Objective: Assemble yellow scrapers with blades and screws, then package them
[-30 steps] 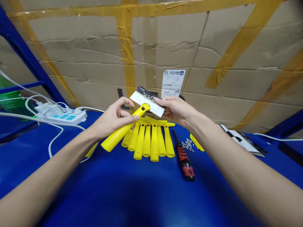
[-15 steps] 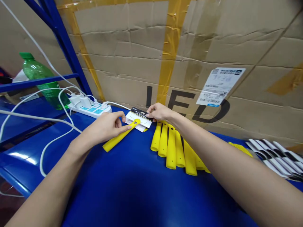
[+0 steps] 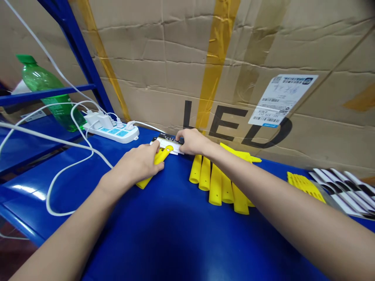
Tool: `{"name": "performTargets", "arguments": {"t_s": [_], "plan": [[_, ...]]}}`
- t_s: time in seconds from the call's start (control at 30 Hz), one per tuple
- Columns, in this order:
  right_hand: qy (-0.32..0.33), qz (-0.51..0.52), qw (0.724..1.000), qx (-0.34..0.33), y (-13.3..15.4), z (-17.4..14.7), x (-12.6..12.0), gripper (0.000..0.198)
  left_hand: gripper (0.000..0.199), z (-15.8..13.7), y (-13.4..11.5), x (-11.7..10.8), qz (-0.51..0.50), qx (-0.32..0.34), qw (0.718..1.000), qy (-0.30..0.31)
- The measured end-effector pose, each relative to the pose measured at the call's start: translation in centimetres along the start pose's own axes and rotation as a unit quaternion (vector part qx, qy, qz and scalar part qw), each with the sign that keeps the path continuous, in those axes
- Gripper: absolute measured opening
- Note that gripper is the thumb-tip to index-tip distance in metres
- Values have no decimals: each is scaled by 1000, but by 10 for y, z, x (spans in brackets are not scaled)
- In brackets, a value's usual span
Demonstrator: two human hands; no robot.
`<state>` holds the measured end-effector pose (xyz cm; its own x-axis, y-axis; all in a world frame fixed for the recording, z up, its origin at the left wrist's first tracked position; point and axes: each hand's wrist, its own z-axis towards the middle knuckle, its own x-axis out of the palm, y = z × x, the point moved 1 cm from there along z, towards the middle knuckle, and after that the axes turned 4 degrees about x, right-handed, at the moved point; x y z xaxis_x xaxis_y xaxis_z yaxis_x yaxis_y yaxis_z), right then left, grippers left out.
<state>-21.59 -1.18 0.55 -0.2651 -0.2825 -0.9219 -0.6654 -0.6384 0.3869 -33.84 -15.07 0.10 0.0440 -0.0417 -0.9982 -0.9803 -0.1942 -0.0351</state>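
A yellow tapered plastic handle (image 3: 164,154) with a small hole near its narrow end lies slantwise on the blue table. My left hand (image 3: 140,163) is closed over it, thumb on one side and fingers on the other. The narrow end overlaps a black-and-white printed card (image 3: 176,146). On the card's right edge, my right hand (image 3: 191,141) has its fingers closed. Just right of that hand, several similar yellow handles (image 3: 215,187) lie side by side, partly covered by my right forearm.
A white power strip (image 3: 120,134) with plugs and looping white cables (image 3: 63,171) is at left, near a green bottle (image 3: 43,84). A large cardboard box (image 3: 164,78) stands behind. At right lie flat yellow pieces (image 3: 304,186) and a row of black-and-white cards (image 3: 342,193).
My left hand has moved forward over the handle and now grips across it. The card sits lower and flatter, and my right fingers are bent more over its edge. The view has shifted slightly.
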Motion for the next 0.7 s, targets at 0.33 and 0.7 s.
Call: {"name": "performTargets", "arguments": {"t_s": [0.33, 0.7], "plan": [[-17, 12, 995, -95, -3, -4, 9, 32, 50, 0, -4, 0, 44, -32, 998, -22], [-89, 54, 970, -219, -31, -128, -41, 11, 24, -44, -71, -16, -122, 318, 915, -215]]}}
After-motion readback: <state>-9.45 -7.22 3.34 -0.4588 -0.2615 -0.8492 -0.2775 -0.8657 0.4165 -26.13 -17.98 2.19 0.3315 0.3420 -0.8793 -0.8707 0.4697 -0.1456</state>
